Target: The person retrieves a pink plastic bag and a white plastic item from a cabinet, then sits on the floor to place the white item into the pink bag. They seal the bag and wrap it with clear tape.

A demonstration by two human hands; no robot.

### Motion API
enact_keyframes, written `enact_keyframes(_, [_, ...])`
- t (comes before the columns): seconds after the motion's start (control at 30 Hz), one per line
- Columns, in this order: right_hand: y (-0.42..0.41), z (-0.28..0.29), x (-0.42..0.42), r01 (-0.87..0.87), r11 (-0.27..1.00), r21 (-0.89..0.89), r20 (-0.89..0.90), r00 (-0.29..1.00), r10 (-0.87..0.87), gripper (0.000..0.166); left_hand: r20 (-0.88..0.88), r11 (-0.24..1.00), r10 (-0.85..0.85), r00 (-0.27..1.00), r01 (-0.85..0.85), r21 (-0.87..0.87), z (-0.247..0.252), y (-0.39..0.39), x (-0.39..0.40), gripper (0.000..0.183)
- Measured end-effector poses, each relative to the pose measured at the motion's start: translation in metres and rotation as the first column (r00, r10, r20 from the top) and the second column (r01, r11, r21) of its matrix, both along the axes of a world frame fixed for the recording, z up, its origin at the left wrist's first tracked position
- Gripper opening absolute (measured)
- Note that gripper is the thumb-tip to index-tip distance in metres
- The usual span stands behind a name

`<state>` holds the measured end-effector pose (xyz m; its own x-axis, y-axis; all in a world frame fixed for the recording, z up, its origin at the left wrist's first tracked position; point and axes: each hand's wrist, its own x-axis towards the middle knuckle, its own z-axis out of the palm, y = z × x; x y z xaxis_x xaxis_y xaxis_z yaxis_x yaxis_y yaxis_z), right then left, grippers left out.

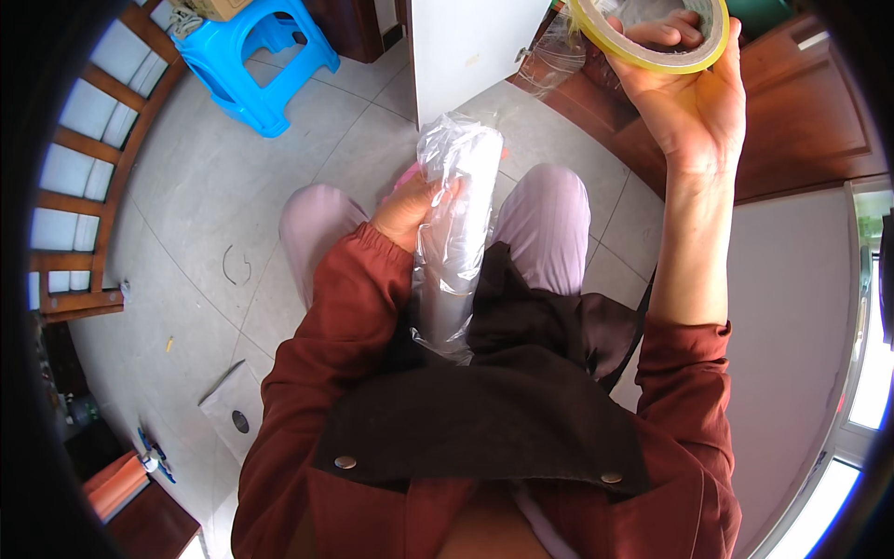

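Note:
My left hand (413, 202) grips a long roll-shaped bundle wrapped in clear plastic (457, 230), held upright in the picture above my lap, between my knees. At the upper right my raised right hand (698, 112) holds a large roll of yellow-rimmed adhesive tape (681, 61). Some of its fingers show through the ring's centre. Crumpled clear plastic (555, 59) hangs just left of the tape. A dark apron (482, 412) covers my lap.
A blue plastic stool (279, 91) with a cardboard box stands at the upper left. A white panel (468, 63) rises ahead, beside a brown wooden cabinet (803, 112). Wooden slats (91, 147) curve along the left. A flat sheet with a dark oval (230, 409) lies at lower left.

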<state>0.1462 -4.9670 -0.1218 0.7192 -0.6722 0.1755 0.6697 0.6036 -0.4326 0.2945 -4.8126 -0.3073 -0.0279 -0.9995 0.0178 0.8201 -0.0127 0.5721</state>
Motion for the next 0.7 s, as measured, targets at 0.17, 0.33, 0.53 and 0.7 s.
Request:
enact_keyframes(0.17, [0.001, 0.01, 0.019, 0.003, 0.996, -0.093, -0.091, 0.996, -0.012, 0.027, 0.176, 0.989, 0.052, 0.983, -0.075, 0.124, 0.022, 0.004, -0.011, 0.04])
enact_keyframes(0.33, [-0.009, 0.028, 0.055, -0.011, 0.971, -0.24, -0.062, 0.998, -0.003, 0.023, 0.283, 0.978, 0.017, 0.959, -0.075, 0.194, 0.031, 0.002, -0.02, 0.028])
enact_keyframes(0.53, [0.003, 0.057, 0.079, -0.183, 0.925, -0.334, -0.036, 0.983, 0.182, 0.021, 0.281, 0.95, -0.111, 0.953, 0.019, 0.311, 0.015, -0.012, -0.021, 0.028])
enact_keyframes(0.7, [0.024, 0.044, 0.079, -0.27, 0.888, -0.371, -0.153, 0.961, 0.229, 0.024, 0.343, 0.936, -0.094, 0.934, -0.034, 0.35, -0.001, -0.019, -0.023, 0.029])
